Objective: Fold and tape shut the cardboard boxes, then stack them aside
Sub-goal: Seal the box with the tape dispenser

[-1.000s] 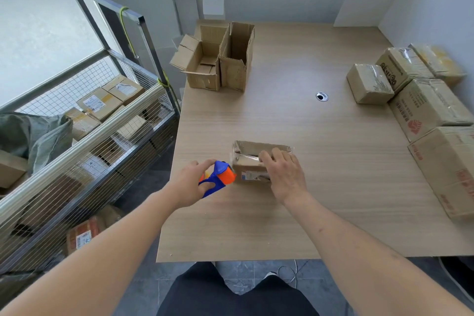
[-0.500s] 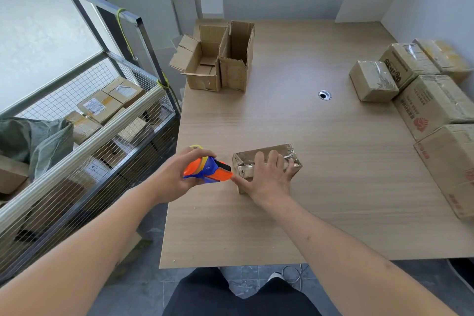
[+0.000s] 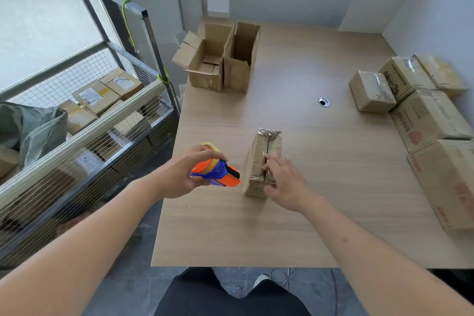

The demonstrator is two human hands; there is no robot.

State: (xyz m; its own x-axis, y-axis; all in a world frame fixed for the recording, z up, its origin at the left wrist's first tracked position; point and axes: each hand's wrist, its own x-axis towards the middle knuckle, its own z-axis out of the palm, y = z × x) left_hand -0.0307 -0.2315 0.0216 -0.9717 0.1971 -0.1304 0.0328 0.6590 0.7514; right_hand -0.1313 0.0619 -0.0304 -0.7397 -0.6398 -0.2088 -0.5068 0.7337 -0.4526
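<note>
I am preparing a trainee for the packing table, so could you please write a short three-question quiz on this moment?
1. True or false: the left hand grips the orange and blue tape dispenser.
2. Which thing does the right hand touch? A) an open box at the far edge B) the small box near the person C) the cable hole
3. Fill in: the taped boxes lie along the table's ____ side, as the person sees it.

Key: 1 true; 2 B; 3 right.
</note>
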